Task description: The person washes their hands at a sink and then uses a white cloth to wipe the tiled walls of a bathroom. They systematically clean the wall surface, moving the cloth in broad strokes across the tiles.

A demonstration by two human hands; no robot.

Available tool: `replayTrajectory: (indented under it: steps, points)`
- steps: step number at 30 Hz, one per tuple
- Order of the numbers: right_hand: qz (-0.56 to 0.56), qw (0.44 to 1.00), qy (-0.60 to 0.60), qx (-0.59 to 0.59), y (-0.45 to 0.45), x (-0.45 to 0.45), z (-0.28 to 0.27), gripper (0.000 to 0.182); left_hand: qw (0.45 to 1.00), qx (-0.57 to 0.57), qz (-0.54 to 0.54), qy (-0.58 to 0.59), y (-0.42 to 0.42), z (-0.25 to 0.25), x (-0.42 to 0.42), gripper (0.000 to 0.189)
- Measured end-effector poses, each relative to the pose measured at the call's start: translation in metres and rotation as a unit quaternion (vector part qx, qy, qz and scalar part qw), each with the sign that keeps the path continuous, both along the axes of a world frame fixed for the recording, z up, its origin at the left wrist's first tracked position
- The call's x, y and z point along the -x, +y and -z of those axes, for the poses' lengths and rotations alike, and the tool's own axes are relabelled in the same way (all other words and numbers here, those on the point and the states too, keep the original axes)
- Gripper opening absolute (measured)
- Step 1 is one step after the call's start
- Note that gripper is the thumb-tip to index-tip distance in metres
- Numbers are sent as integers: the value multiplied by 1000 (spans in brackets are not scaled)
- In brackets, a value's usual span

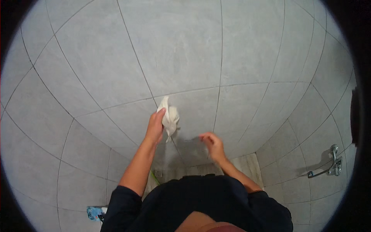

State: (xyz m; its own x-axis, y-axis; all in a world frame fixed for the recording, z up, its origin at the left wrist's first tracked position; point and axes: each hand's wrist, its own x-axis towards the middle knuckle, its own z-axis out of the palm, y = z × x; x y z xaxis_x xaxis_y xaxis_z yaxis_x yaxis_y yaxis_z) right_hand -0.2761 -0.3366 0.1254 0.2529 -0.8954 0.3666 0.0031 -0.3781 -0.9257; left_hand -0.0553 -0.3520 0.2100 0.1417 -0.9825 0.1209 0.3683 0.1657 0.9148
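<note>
A crumpled off-white cloth (171, 117) is gripped in my left hand (155, 124), the thumb lying across its near side. One corner of the cloth points up and another hangs down. Behind it stands a wall of large grey tiles (185, 58); whether the cloth touches the tiles I cannot tell. Lower and to the right, my right hand (214, 145) is held in front of the same wall, slightly blurred. Its fingers are curled loosely and I see nothing in them.
On the right wall is a chrome mixer tap (336, 165) with a projecting spout. A blue printed packet (95, 213) sits low at the left, partly behind my sleeve. A thin green stick (155, 177) slants near the floor (249, 165). Something dark (354, 116) hangs at the far right.
</note>
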Motion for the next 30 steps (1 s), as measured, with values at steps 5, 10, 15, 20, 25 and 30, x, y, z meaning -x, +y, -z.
replayTrajectory:
  steps: [5, 10, 15, 20, 25, 30]
  points:
    - [-31, 986, -143, -81, -30, 7, -32, 23, 985, 25, 167, -46, -9, -39, 0, 41]
    - [-74, 977, -112, -169, -30, 1, -52, 51, 963, 6, 244, -114, -10, -66, 22, 48]
    - [-242, 948, -86, -190, -37, -4, -38, 61, 891, 31, 296, -344, -12, -82, 36, 35]
    - [-152, 952, -83, -250, -47, -5, -20, 55, 773, 93, 207, -593, -9, -79, 40, 34]
    - [-245, 879, -220, -346, -28, -14, 1, 47, 744, 175, 189, -616, -2, -59, 56, 41]
    - [-327, 841, -345, -257, -19, -25, 25, 45, 709, 257, 291, -589, 12, -42, 73, 48]
